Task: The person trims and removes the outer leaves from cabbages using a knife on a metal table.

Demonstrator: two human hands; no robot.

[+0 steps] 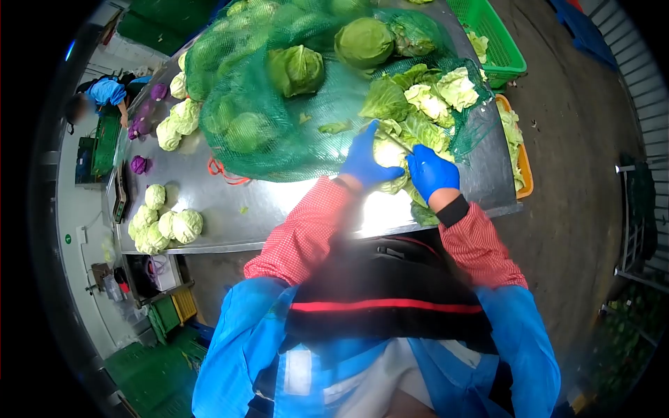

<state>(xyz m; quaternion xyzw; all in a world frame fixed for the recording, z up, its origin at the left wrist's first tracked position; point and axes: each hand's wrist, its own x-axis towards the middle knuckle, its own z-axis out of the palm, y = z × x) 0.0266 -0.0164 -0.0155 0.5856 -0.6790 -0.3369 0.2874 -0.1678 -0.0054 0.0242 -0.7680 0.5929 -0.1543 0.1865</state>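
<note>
Both my hands wear blue gloves and work near the front edge of the metal table. My left hand grips a pale green cabbage from its left side, thumb toward me and fingers on the far side. In my right hand is a knife, its thin blade pointing left over the cabbage; the glove hides the handle. Just beyond, loose cabbage leaves are heaped, some lying against the held cabbage. A green mesh bag with several whole cabbages spreads over the table to the left.
Trimmed cabbages and purple cabbages sit on the left of the metal table. A green crate and an orange crate with leaves stand past its right edge. Another person works at far left.
</note>
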